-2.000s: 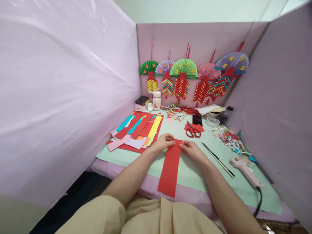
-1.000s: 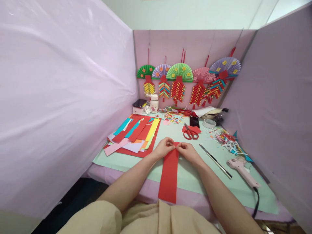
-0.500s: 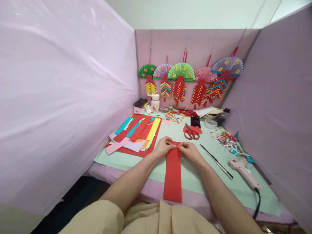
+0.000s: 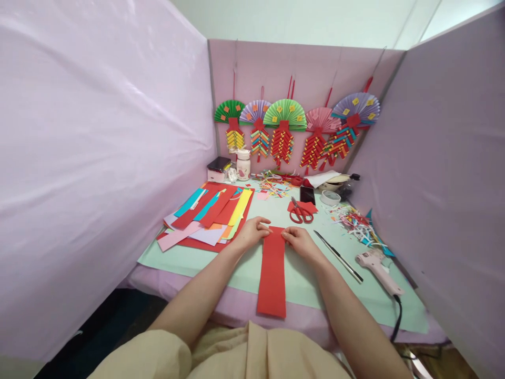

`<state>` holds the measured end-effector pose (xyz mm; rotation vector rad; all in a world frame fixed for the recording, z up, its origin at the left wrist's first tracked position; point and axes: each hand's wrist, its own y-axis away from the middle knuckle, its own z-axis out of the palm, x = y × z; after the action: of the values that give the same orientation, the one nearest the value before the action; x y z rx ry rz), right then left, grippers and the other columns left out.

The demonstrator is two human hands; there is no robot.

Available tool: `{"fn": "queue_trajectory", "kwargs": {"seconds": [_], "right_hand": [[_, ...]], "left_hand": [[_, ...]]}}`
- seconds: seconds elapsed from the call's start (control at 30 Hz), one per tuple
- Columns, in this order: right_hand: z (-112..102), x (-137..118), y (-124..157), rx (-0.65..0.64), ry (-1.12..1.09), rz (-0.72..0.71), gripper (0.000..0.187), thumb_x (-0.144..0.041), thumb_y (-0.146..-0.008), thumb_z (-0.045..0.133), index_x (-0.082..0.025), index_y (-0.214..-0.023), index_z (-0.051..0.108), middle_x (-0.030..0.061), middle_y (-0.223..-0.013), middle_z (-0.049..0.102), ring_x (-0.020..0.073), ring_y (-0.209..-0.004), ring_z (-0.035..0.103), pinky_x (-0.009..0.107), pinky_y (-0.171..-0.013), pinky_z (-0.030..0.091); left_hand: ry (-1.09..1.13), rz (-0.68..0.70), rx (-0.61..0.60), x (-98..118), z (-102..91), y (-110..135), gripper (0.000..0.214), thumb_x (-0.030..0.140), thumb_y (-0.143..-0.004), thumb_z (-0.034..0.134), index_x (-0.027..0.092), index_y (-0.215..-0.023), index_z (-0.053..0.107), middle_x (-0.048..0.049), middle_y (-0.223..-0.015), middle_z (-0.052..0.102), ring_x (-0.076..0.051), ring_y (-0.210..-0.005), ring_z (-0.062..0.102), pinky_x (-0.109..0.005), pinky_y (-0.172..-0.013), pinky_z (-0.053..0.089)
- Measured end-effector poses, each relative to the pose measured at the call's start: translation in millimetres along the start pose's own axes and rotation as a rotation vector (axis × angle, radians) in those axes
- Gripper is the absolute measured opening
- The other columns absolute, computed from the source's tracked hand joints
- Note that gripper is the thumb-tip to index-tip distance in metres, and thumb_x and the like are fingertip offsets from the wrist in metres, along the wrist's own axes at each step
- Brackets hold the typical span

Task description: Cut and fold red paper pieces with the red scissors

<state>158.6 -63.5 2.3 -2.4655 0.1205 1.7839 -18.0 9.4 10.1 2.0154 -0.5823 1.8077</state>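
Pinching is seen at the far end of the red paper strip. Its left corner is held by the left hand and its right corner by the right hand, w/ fingertips closed on the paper and the hands near each other but apart. The strip is laid lengthwise on the bench, w/ its near end hung over the edge. As judged, only the far end is being worked. Whether a first narrow fold is begun there can't be told. The rest is flat, no creases seen, so nearly all the length is left. Left of the strip a stack of coloured sheets is spread. Beyond it red scissors are laid. Right of it a thin metal rod & a glue gun are left untouched.
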Motion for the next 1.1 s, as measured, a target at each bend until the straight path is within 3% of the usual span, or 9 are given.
{"fn": "queue_trajectory", "kwargs": {"seconds": [0.33, 0.47, 0.6, 0.8, 1.1], "right_hand": [[5, -5, 3, 0.086, -0.039, -0.056, 0.021, -0.037, -0.070, 0.061, -0.016, -0.070, 0.060, 0.0013, -0.065, 0.060, 0.0138, -0.061, 0.050, 0.025, -0.056, 0.036], [7, -9, 5, 0.046, -0.150, -0.004, 0.025, -0.040, -0.069, 0.063, -0.016, -0.069, 0.060, 0.0015, -0.063, 0.061, 0.0132, -0.057, 0.051, 0.025, -0.054, 0.036], [6, -11, 6, 0.019, -0.171, 0.001, 0.024, -0.039, -0.068, 0.066, -0.016, -0.068, 0.061, 0.0023, -0.065, 0.063, 0.0136, -0.058, 0.053, 0.025, -0.054, 0.037], [1, -9, 6, 0.017, -0.094, 0.051, 0.021, -0.035, -0.070, 0.061, -0.015, -0.071, 0.065, -0.0011, -0.058, 0.059, 0.0092, -0.049, 0.044, 0.024, -0.050, 0.031], [-5, -7, 6, 0.091, -0.034, 0.056, 0.030, -0.043, -0.065, 0.069, -0.016, -0.061, 0.058, -0.0038, -0.051, 0.051, 0.0078, -0.046, 0.035, 0.025, -0.047, 0.023]], "left_hand": [[-0.093, 0.131, 0.128, -3, 10.9, 2, 0.030, 0.012, -0.066, 0.066, 0.014, -0.096, 0.063, -0.0046, -0.085, 0.065, -0.012, -0.067, 0.062, -0.024, -0.062, 0.047], [-0.084, 0.111, 0.075, 4, 17.2, 8, 0.028, 0.025, -0.069, 0.068, 0.013, -0.095, 0.065, -0.0058, -0.086, 0.066, -0.014, -0.072, 0.060, -0.024, -0.063, 0.046], [-0.173, 0.074, -0.025, 8, 17.4, 11, 0.024, 0.037, -0.074, 0.061, 0.013, -0.074, 0.065, -0.0001, -0.064, 0.059, -0.011, -0.058, 0.050, -0.023, -0.054, 0.037], [-0.258, 0.077, 0.024, 5, 13.7, 8, 0.027, 0.041, -0.071, 0.061, 0.014, -0.069, 0.064, 0.0005, -0.061, 0.059, -0.012, -0.057, 0.049, -0.023, -0.054, 0.036], [-0.282, -0.039, 0.076, 9, 6.8, 6, 0.029, 0.042, -0.064, 0.069, 0.013, -0.067, 0.067, 0.0007, -0.055, 0.057, -0.010, -0.049, 0.045, -0.023, -0.048, 0.032]]}}
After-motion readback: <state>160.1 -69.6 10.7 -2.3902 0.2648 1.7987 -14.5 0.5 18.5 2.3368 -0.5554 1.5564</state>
